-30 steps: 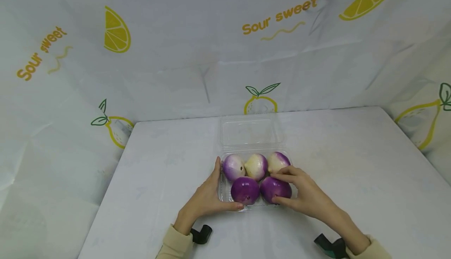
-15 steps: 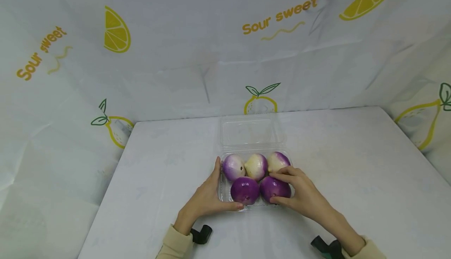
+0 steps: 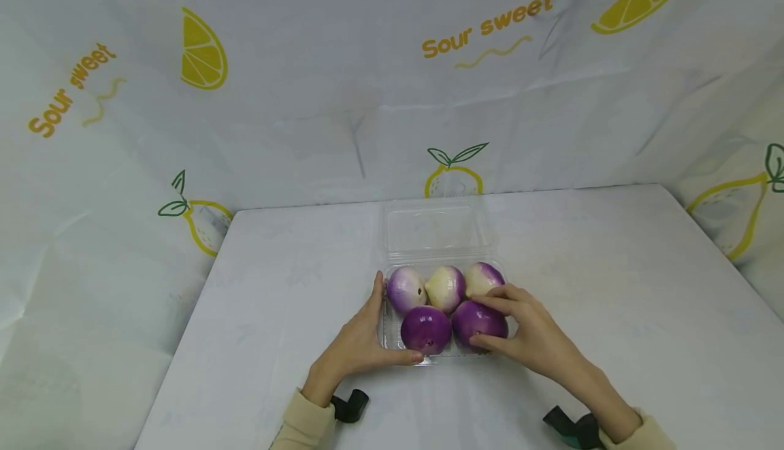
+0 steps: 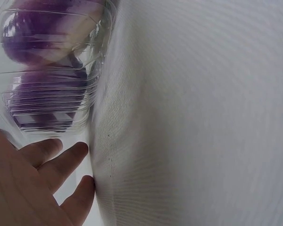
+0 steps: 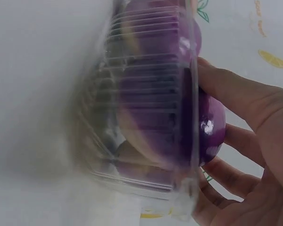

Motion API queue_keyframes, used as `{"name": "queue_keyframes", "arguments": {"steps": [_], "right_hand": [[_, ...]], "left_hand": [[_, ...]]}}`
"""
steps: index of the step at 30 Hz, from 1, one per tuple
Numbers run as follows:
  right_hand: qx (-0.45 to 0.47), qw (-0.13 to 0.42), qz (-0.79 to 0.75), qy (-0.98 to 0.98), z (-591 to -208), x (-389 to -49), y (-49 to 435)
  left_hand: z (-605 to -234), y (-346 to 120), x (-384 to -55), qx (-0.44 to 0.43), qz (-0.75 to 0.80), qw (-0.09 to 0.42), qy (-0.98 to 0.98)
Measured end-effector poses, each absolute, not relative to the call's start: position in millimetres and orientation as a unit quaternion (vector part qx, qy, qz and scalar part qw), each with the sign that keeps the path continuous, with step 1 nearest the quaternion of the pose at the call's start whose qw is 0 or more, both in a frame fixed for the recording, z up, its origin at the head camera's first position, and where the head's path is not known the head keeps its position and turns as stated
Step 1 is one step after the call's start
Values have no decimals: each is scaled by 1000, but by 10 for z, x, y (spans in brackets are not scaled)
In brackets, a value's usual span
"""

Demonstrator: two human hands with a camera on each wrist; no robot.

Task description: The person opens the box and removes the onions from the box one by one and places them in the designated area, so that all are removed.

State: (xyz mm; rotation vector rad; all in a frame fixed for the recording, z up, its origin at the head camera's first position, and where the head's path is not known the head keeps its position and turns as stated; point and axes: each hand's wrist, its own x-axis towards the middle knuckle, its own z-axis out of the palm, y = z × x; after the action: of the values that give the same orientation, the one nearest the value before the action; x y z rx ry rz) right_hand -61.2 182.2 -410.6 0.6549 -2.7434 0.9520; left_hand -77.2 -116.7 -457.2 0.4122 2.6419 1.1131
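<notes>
A clear plastic clamshell box (image 3: 392, 344) lies with its lid folded back, filled with several purple-and-white turnips in two rows. My right hand (image 3: 529, 327) holds the front-right turnip (image 3: 474, 320), thumb at its near side and fingers over its far side. In the right wrist view this turnip (image 5: 211, 127) bulges above the box rim. Beside it in the front row is another dark purple turnip (image 3: 425, 331). My left hand (image 3: 358, 344) brackets the box's front-left corner, its fingers (image 4: 68, 162) fairly straight along the left side and its thumb along the front edge.
The transparent lid (image 3: 436, 229) lies toward the back of the white table (image 3: 294, 266). Behind stands a white cloth backdrop (image 3: 306, 96) printed with lemons and lettering. Black wrist mounts (image 3: 351, 407) sit under both wrists.
My right hand has shifted slightly, and the front-right turnip in it has moved a little up in the head view. The left hand and the box have stayed in place.
</notes>
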Motion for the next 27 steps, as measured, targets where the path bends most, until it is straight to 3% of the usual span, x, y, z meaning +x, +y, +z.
{"name": "queue_keyframes", "arguments": {"steps": [13, 27], "right_hand": [[221, 103, 374, -895, -3865, -669, 2026], [200, 166, 385, -886, -3766, -820, 2338]], "left_hand": [[-4550, -1161, -763, 138, 387, 121, 904], [-4555, -1164, -760, 140, 387, 124, 903]]}}
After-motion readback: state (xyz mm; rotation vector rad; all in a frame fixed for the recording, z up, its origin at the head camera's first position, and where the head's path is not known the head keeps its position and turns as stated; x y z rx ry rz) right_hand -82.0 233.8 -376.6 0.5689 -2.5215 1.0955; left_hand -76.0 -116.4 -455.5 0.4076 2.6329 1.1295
